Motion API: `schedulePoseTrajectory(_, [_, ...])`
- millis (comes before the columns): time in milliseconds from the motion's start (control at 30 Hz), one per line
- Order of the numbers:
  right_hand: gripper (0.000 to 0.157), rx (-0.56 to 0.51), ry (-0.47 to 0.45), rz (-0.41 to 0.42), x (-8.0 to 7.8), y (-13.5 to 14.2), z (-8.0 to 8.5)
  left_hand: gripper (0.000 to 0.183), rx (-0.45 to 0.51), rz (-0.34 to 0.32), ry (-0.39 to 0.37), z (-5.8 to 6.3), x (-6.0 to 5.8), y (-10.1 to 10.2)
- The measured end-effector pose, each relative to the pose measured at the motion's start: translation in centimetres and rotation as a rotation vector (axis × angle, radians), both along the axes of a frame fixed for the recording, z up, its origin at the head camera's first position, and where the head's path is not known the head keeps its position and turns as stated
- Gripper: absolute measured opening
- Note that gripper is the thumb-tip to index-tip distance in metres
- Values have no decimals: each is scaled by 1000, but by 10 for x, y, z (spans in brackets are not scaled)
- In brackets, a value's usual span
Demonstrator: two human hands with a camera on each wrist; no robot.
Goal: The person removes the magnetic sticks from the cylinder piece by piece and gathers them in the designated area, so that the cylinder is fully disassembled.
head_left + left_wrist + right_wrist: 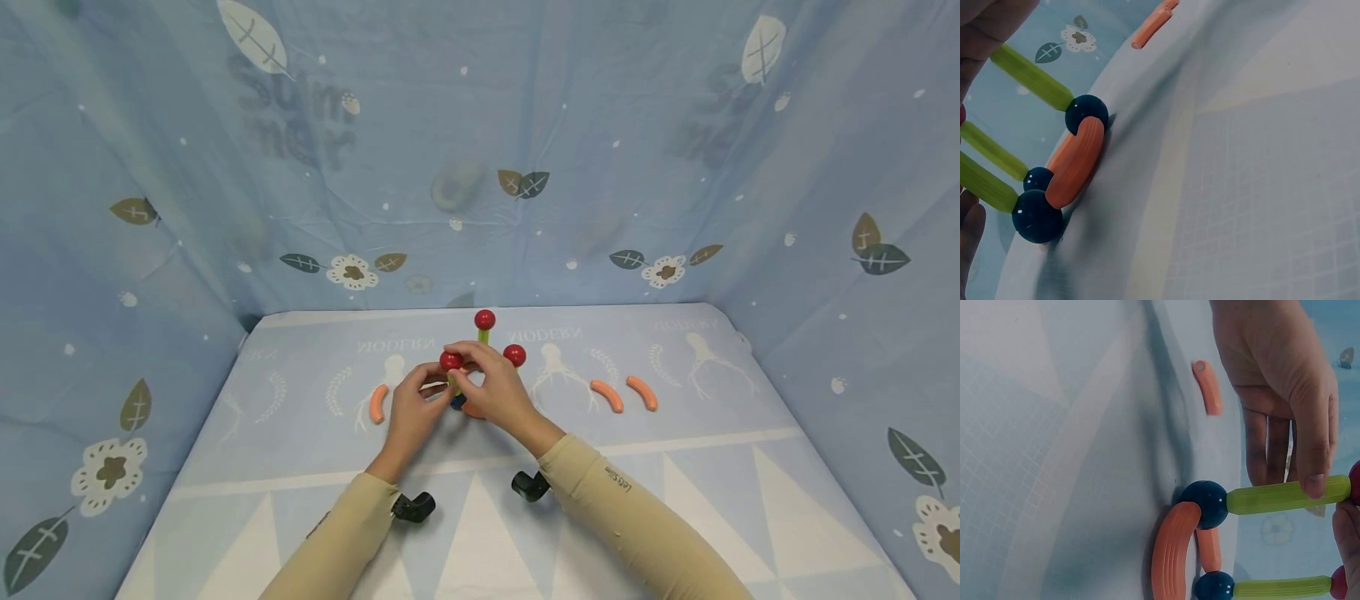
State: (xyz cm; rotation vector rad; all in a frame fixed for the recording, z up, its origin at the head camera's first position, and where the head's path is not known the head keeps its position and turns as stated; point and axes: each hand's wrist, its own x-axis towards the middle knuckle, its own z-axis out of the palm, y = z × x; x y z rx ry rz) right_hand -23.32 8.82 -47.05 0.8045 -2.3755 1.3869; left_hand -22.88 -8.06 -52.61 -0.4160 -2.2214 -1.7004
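Between the hands stands a toy frame of sticks and balls. Dark blue balls point(1037, 217) at its base are linked by curved orange sticks point(1079, 164). Yellow-green sticks point(1034, 78) rise from them, topped by red balls point(485, 319). My left hand point(413, 410) pinches the nearest green stick point(1272, 497) high up, its thumb lying along the stick. My right hand point(501, 393) holds the red ball point(451, 360) on that stick between thumb and finger. Part of the base is hidden behind the hands in the head view.
One loose curved orange stick point(378, 403) lies left of the frame. Two more, an orange stick point(607, 396) and another orange stick point(642, 392), lie to its right. A patterned cloth covers the table point(300, 467); a blue curtain point(480, 150) hangs behind and on both sides.
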Motion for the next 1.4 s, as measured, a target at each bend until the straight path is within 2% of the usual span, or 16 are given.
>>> schedulePoseTrajectory(233, [34,-4,1,-3,-1,0,-1,25,-4,67,-16,-1,1,5])
schedulePoseTrajectory(500, [35,-10,-3,-2,0,0,0,20,9,71,-21,24,16,12])
schedulePoseTrajectory(733, [35,-8,-6,-8,0,0,0,22,-32,55,-12,-7,-2,2])
schedulePoseTrajectory(1000, [35,6,18,-38,2,-1,0,20,-51,65,32,-7,-2,3])
schedulePoseTrajectory(1167, [34,11,19,-57,3,-2,1,20,-55,69,26,-7,-3,4])
schedulePoseTrajectory(1400, [35,-42,14,-56,6,-3,4,21,-63,78,33,-6,-2,3])
